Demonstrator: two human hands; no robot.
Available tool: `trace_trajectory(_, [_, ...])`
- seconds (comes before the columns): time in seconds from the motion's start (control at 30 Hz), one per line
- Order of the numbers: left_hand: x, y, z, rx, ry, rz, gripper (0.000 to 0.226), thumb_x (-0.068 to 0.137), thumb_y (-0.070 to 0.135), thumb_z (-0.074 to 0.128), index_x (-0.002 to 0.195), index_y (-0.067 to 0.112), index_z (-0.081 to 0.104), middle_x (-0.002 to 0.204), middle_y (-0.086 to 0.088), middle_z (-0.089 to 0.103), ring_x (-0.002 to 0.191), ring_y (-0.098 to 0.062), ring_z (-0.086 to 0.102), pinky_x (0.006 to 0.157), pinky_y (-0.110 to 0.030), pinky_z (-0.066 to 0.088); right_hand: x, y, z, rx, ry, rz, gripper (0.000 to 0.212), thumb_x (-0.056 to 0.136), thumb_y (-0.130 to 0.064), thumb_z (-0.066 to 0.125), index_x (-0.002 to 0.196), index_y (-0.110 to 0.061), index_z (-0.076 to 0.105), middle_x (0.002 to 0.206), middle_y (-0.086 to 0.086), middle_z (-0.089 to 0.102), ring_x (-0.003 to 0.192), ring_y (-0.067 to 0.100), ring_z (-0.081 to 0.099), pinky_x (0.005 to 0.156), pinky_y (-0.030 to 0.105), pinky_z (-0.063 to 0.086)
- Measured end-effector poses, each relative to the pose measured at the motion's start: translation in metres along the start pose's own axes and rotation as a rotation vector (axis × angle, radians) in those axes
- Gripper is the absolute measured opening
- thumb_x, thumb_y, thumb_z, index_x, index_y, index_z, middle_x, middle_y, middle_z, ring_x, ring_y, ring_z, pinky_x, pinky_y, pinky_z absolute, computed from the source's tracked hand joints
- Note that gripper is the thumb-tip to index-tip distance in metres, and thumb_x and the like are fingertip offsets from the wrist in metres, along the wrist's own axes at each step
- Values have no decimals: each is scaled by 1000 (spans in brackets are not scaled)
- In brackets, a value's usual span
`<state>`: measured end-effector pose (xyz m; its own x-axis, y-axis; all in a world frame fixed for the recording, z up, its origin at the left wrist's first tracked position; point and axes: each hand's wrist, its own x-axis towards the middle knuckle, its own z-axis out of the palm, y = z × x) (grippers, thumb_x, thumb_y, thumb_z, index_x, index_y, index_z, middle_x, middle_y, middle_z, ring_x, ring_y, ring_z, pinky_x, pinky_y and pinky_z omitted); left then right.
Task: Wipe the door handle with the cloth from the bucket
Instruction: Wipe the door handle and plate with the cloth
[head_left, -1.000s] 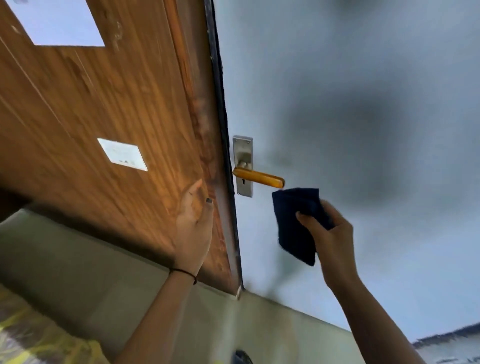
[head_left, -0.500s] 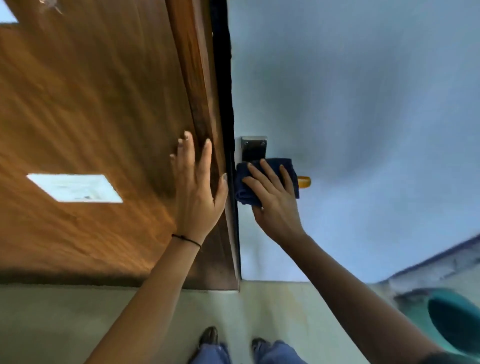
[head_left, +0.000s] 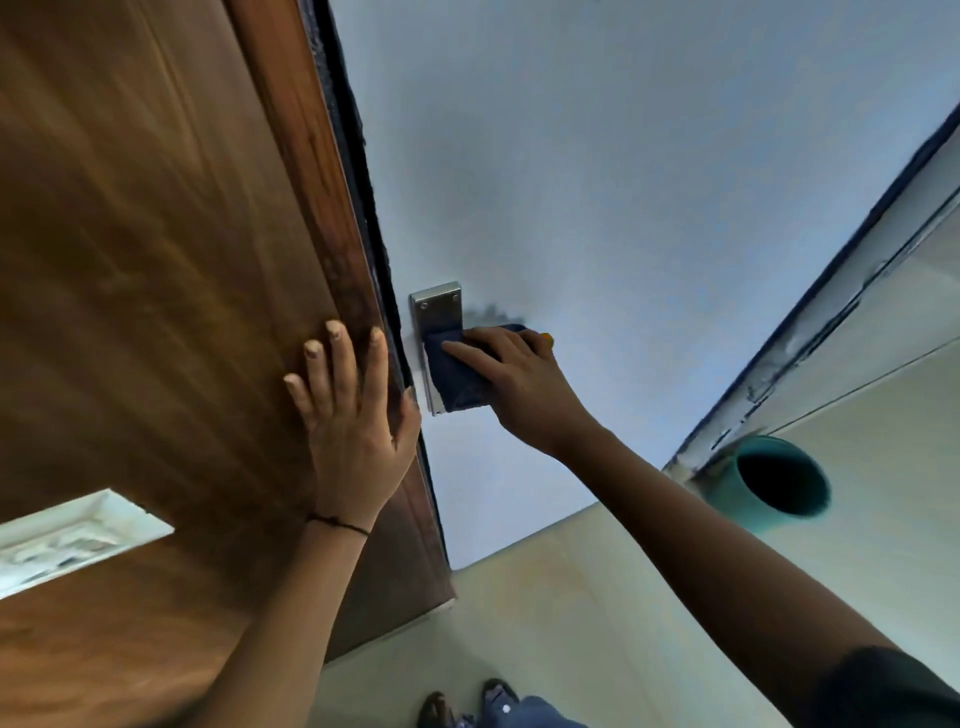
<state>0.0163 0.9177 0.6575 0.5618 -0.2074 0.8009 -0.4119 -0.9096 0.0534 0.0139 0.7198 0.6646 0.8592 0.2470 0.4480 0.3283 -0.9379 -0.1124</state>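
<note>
1. The white paper (head_left: 67, 540) sits at 8 o'clock on the brown door (head_left: 145, 260). A moment ago it was higher up in the view, so the head has tipped.
2. The left hand (head_left: 353, 431) lies flat on the door near its edge, at about 9 o'clock from the handle. Its fingers (head_left: 337, 353) are spread wide and straight. They hold nothing; they only press on the wood. A second ago this hand was lower down and a bit curled. Now it seems to keep the door from swinging.
3. The metal plate (head_left: 436, 312) is on the pale side of the door, right by the edge. Its top part shows. The cloth covers the lower part.
4. The dark blue cloth (head_left: 457, 379) is wrapped over the handle (head_left: 546, 340). Only the yellow tip of the handle peeks out at 3 o'clock from the cloth.
5. The right hand (head_left: 519, 384) is closed around the cloth and the handle under it. Its fingers (head_left: 467, 351) lie over the cloth and point to 9 o'clock. A second ago the cloth hung in the air just short of the handle tip. Now it is on the handle, so the wiping has begun.
6. I think the next job is to rub along the handle out to the yellow tip.
7. The green bucket (head_left: 743, 488) stands on the floor at 4 o'clock, well apart from the handle. It looks dark inside.
</note>
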Motion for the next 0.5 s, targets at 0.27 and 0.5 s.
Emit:
trace_trajectory(0.27, [-5,-10,4,174,12,55,82,91,40,47,151,20,-4,158,-1,-22,145,-19,-19,117,-39,-11,6,-9,6,-13,23,-103,61,75,-1,64,131,-26,58,130,7,61,118,27,58,96,38,31])
trace_trajectory(0.5, [-5,-10,8,217,30,64,83,90,42,46,151,18,-5,157,-2,-23,145,-20,-20,117,-39,-13,0,34,-6,52,48,-27,47,79,-13,61,125,-23,62,116,1,68,103,24,63,92,36,33])
